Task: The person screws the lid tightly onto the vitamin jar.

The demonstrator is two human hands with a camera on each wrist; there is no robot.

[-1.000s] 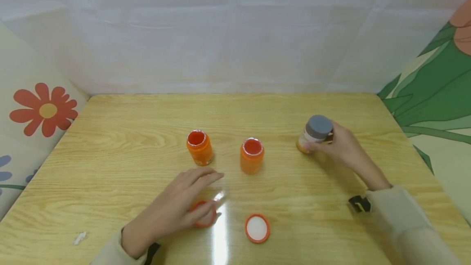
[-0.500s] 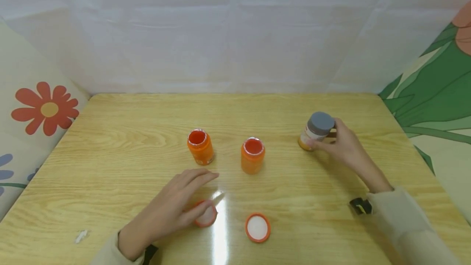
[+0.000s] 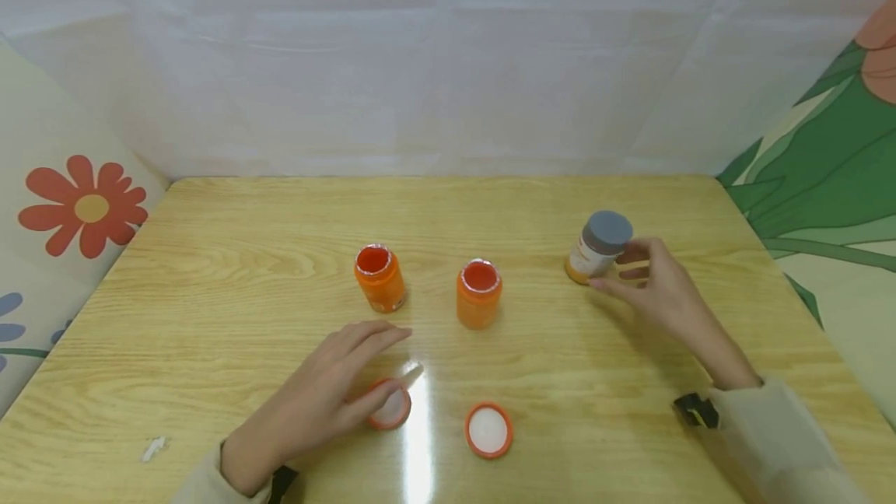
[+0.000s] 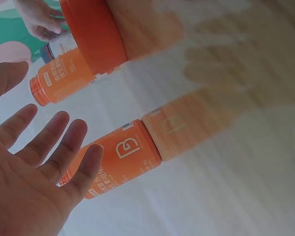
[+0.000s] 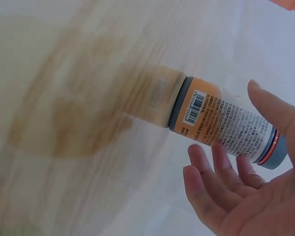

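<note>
A grey-capped bottle [image 3: 589, 257] with a white and orange label stands upright at the right of the table. My right hand [image 3: 666, 295] is beside it with fingers spread apart, thumb near its lower side; in the right wrist view the fingers [image 5: 199, 160] curve loosely around the bottle without gripping. My left hand [image 3: 318, 391] hovers with loosely extended fingers, its thumb over an orange-rimmed lid [image 3: 392, 409]. Just beyond it are two uncapped orange bottles, the left one [image 3: 381, 286] and the right one [image 3: 477, 302]. Another lid [image 3: 488, 430] lies with its white inside up.
The glossy wooden table [image 3: 266, 239] reflects light near the lids. A small white scrap [image 3: 154, 448] lies at the front left. Behind the table hangs a white sheet [image 3: 441, 68], with flower-patterned cloth [image 3: 84, 208] at the sides.
My right hand has loosened from the grey-capped bottle and drawn back slightly to the right; the bottle sits a little farther back. The left hand has barely moved.
</note>
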